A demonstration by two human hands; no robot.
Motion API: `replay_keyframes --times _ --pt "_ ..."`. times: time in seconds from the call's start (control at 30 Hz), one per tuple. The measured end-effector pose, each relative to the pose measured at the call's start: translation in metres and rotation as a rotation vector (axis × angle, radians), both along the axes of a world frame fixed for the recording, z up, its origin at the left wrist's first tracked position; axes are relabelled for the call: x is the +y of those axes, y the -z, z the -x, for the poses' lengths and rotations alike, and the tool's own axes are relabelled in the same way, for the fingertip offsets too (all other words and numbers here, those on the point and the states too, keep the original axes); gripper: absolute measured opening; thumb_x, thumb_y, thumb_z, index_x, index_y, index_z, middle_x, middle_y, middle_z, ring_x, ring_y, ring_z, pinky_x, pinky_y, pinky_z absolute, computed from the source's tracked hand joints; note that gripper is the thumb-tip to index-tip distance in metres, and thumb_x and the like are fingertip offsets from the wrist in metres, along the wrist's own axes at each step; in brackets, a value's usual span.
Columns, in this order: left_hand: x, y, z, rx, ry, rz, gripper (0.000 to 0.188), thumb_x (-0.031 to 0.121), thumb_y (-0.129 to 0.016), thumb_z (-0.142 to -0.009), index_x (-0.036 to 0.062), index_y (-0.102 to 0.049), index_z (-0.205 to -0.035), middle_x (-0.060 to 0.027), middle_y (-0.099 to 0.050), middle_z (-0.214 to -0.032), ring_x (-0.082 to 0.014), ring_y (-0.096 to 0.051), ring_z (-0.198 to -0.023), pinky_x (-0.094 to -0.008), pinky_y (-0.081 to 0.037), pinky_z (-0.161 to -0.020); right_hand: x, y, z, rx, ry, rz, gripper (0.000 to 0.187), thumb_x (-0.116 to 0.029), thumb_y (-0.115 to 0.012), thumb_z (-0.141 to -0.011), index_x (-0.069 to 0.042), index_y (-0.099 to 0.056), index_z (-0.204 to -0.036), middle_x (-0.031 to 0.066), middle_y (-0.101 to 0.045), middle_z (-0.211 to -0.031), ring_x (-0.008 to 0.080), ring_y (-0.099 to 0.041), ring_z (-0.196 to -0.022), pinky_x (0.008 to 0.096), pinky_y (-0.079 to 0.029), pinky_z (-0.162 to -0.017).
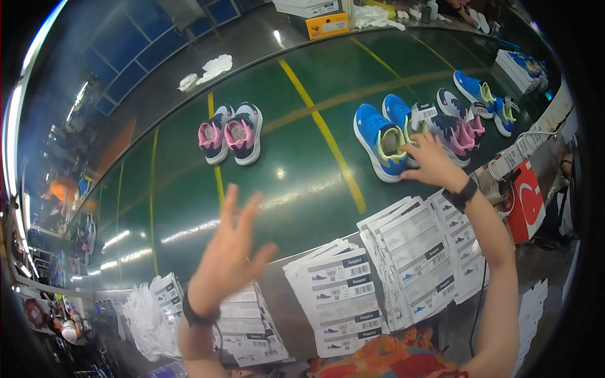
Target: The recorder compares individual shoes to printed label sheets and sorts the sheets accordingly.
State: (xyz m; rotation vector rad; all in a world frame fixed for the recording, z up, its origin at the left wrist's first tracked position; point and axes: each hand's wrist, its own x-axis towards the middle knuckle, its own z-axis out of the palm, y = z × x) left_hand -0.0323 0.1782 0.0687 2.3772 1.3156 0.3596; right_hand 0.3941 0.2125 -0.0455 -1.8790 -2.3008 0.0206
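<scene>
My right hand (433, 165) is at the heel end of a pair of blue sneakers with yellow-green linings. Its forefinger and thumb close on the heel of the nearer blue sneaker (372, 132); the farther blue sneaker (395, 108) stands close beside it. My left hand (230, 255) is raised over the near edge of the green conveyor belt (302, 220), fingers spread, holding nothing. Beyond it stands a pair of navy and grey sneakers (244, 133) with pink linings. Right of the blue pair are tagged navy and pink sneakers (459, 126), partly behind my hand.
Along the near edge lie stacks of printed label sheets (340, 302) and crumpled white tissue (148, 318). More blue sneakers (472, 88) stand at far right, near a white box (520, 72). A red box (528, 201) is beside my right arm. An orange shoebox (328, 26) stands across the belt.
</scene>
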Motion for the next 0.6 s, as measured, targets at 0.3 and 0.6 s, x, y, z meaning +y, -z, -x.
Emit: replay_keyframes --times 0.3,0.6 --pt "0.231 0.097 0.05 0.509 -0.422 -0.198 0.076 0.064 -0.063 -0.076 0.0232 -0.045 -0.138 -0.0391 -0.006 -0.148 -0.06 0.004 -0.136 -0.0713 -0.007 -0.104 -0.116 -0.024 0.045 0.244 -0.075 -0.049 0.032 -0.018 -0.074 -0.075 -0.012 -0.068 -0.105 0.0092 -0.058 -0.119 0.0329 -0.05 -0.113 0.0545 -0.031 -0.105" --pt "0.247 0.105 0.045 0.57 -0.313 0.05 0.056 0.054 -0.065 -0.069 0.0094 -0.07 -0.103 -0.0132 -0.07 -0.093 -0.0297 -0.066 -0.09 -0.0431 -0.044 -0.093 -0.185 -0.007 0.047 0.494 0.135 -0.119 0.024 -0.004 -0.072 -0.072 -0.003 -0.068 -0.095 0.0096 -0.065 -0.102 0.0307 -0.059 -0.099 0.0447 -0.044 -0.093"
